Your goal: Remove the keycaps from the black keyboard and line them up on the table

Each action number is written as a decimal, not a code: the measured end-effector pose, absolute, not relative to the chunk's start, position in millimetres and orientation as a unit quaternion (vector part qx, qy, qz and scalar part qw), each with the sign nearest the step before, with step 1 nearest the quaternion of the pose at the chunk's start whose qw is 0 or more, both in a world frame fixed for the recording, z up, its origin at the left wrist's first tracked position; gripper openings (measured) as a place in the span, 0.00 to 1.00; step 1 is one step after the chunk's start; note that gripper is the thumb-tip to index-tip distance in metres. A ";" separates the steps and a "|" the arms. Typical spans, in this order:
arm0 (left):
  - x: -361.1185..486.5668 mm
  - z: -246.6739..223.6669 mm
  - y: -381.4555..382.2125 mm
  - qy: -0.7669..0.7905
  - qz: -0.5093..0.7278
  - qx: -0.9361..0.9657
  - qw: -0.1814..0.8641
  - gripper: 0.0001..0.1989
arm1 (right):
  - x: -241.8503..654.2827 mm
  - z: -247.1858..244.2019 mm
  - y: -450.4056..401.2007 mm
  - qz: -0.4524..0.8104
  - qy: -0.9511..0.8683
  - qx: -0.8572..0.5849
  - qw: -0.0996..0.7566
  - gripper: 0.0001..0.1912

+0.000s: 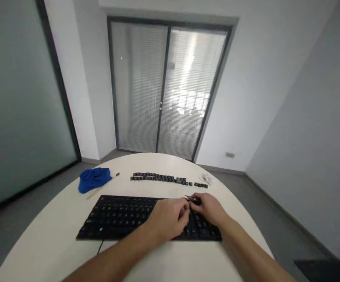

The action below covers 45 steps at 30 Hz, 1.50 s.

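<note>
A black keyboard lies flat on the round white table, its cable leaving the front edge. My left hand is over its right half, fingers curled into a pinch; what they hold, if anything, is hidden. Just to the right, my right hand grips a small dark tool with a thin shiny tip, close to the keyboard's back edge. The two hands nearly meet there. Behind the keyboard, loose black keycaps stand in rows, with a few more keycaps farther right.
At the back left lie a crumpled blue cloth and a thin brush with a dark head. A crumpled white tissue-like piece sits at the back right near the table edge. Glass doors with blinds stand beyond.
</note>
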State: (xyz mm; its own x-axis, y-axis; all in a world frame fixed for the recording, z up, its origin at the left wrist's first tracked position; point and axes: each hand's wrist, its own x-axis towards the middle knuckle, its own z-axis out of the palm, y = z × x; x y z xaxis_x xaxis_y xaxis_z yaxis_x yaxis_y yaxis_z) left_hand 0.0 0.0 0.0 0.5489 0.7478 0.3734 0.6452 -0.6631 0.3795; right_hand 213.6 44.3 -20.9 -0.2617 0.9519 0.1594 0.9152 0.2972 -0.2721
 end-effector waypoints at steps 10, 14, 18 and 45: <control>-3.0 -2.9 -15.9 0.259 0.129 0.954 0.076 0.23 | 317.9 -19.2 40.9 0.102 -0.753 -0.634 0.142 0.21; -3.6 -29.2 -20.4 0.251 0.115 0.959 0.062 0.27 | 322.3 -6.9 45.1 0.093 -0.756 -0.639 0.111 0.22; -7.0 -37.6 -18.3 0.236 0.132 0.962 0.048 0.27 | 264.6 18.2 49.4 0.062 -0.747 -0.626 0.215 0.25; -158.4 -63.8 63.7 0.494 0.349 0.770 0.202 0.12 | 37.4 -31.9 73.6 0.459 -0.736 -0.377 0.323 0.19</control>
